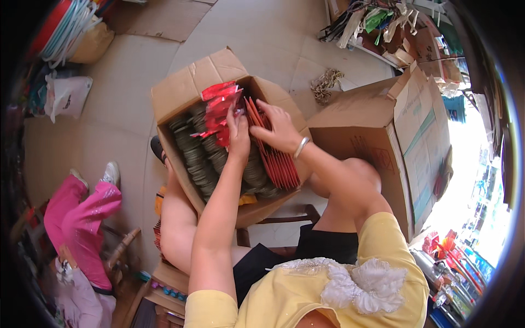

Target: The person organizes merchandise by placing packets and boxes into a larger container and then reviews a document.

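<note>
An open cardboard box stands tilted between my knees. Rows of dark green-grey, disc-like stacks fill its left and middle. Along the right inner wall, thin flat red packets stand in a tight row. My left hand reaches into the middle, its fingers closed at a bunch of glossy red packets that look smeared by motion. My right hand lies over the far end of the red row, its thumb and fingers apart and touching the packets' tops. A silver bangle circles the right wrist.
A larger cardboard box stands to the right. Beyond it, a rope bundle lies on the tiled floor. At left sits a person in pink trousers. A white plastic bag and coiled hoses are at far left.
</note>
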The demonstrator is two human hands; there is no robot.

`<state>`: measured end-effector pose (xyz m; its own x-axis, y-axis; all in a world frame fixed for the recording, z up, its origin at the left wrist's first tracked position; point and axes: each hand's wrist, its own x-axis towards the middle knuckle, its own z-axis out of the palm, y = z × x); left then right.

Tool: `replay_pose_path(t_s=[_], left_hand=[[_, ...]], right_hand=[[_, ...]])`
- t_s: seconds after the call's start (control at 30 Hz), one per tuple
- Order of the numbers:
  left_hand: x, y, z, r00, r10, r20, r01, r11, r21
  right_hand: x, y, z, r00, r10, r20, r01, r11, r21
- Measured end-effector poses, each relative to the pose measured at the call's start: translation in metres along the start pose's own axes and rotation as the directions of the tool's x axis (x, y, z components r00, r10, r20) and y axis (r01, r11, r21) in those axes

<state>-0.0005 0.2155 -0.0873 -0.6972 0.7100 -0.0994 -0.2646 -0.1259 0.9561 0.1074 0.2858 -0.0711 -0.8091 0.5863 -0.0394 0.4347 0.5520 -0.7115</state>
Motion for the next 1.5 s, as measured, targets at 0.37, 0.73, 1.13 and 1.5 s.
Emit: replay_pose_path(t_s=[0.37,0.73,1.13,1.5], left_hand=[[-0.105,-0.022,-0.019,1.0,0.005,0.01,-0.008,0.903,0.43],[-0.118,0.024,-0.004,0.996,0.017,0.084,-0.078,0.597,0.798],[-0.078,0.048,-0.016,0.974,-0.226,0.03,0.097,0.532,0.841],[-0.042,0.025,-0.015,0.972,-0.209,0.105,0.03,0.556,0.831]], right_hand=[[0.053,-0.058,-0.02,0.952,0.171,0.253,-0.082,0.942,-0.326],[-0.016,-0.148,-0.064,1.0,-0.011,0.008,0.011,0.998,0.06],[-0.002,-0.072,-0.028,0.989,0.042,0.143,0.007,0.944,-0.33],[0.026,-0.064,-0.012,0.985,0.154,0.073,-0.111,0.906,-0.408]])
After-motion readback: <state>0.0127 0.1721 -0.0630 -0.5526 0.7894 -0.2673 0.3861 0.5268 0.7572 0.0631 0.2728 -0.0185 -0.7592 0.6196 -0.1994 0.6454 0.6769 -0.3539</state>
